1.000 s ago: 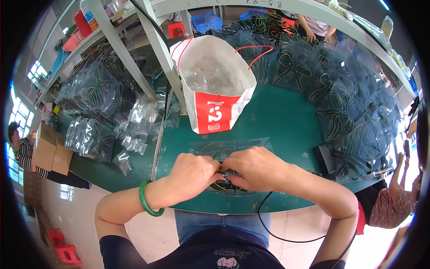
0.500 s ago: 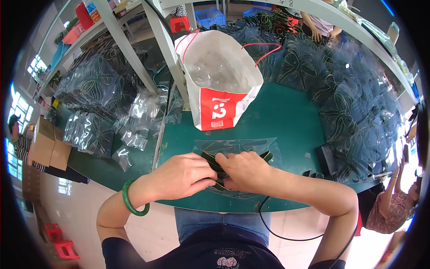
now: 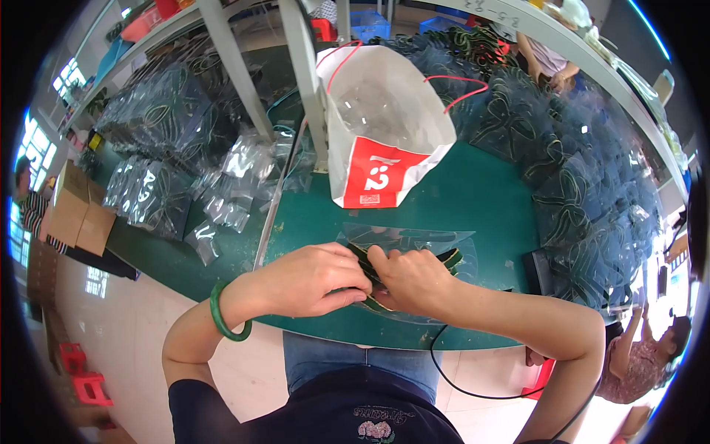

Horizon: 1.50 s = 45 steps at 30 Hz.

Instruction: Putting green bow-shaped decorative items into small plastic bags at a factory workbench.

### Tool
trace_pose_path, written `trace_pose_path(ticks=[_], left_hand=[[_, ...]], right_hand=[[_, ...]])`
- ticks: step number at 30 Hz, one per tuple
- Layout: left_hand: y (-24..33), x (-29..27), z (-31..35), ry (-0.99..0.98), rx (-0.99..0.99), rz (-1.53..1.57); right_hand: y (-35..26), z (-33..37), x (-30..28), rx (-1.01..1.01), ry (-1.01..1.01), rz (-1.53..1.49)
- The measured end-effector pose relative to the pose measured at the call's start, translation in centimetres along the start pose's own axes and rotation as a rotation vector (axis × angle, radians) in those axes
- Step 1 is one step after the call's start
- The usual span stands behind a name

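Note:
Close together at the table's near edge, both of my hands are closed on a dark green ribbon-like strip (image 3: 450,259) with pale gold edges. My left hand (image 3: 318,280), on the near left, pinches its left part between thumb and fingers. My right hand (image 3: 416,281) grips the middle, knuckles up, and the strip's right end sticks out past it. The fingers hide most of the strip, so how it is folded cannot be seen. Under it lies a clear plastic sheet (image 3: 433,239), flat on the green table (image 3: 488,207).
A white paper bag (image 3: 384,118) with red handles stands open beyond my hands, clear plastic inside. Bagged dark green bows (image 3: 584,200) pile up at right; more packs (image 3: 151,196) and small clear packets (image 3: 233,211) lie left. Grey frame posts (image 3: 303,81) rise beside the bag.
The view has shifted slightly, so the bag and table sit further right in it. Both hands keep their grip on the strip, with only small finger movement.

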<state>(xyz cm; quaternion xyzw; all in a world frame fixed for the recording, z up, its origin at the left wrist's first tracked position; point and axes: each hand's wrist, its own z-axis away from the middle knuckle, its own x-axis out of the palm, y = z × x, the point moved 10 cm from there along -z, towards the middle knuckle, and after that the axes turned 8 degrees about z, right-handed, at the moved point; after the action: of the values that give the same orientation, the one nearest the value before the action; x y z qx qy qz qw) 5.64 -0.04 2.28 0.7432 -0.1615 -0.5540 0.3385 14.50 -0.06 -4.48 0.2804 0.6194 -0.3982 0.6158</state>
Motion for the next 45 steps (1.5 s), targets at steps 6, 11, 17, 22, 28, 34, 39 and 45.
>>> trace_pose_path(ticks=[6, 11, 17, 22, 28, 34, 39, 45], left_hand=[[1.1, -0.4, 0.7, 0.036, 0.118, 0.105], [0.3, 0.5, 2.1, 0.156, 0.251, 0.087], [0.9, -0.5, 4.0, 0.396, 0.218, -0.03], [1.0, -1.0, 7.0, 0.47, 0.14, -0.109], [0.4, -2.4, 13.9, 0.871, -0.14, 0.128], [-2.0, 1.6, 16.9, 1.184, -0.179, 0.472], [-2.1, 2.5, 18.8, 1.133, -0.3, 0.426], [-4.2, 3.3, 18.6, 1.107, -0.368, 0.493]], right_hand=[[-0.5, 0.2, -1.1, -0.02, 0.081, 0.066], [0.2, 1.0, -2.3, -0.042, -0.099, -0.012], [-0.1, 0.9, -3.7, -0.081, -0.011, -0.315], [-2.2, 0.1, -6.9, -0.115, -0.016, -0.369], [9.9, -6.0, -17.6, 0.164, 0.481, -0.313], [27.3, -20.7, -1.3, 0.282, 0.264, -0.069], [26.2, -24.0, 6.4, 0.277, 0.031, -0.001], [28.7, -19.8, 4.7, 0.268, 0.038, 0.156]])
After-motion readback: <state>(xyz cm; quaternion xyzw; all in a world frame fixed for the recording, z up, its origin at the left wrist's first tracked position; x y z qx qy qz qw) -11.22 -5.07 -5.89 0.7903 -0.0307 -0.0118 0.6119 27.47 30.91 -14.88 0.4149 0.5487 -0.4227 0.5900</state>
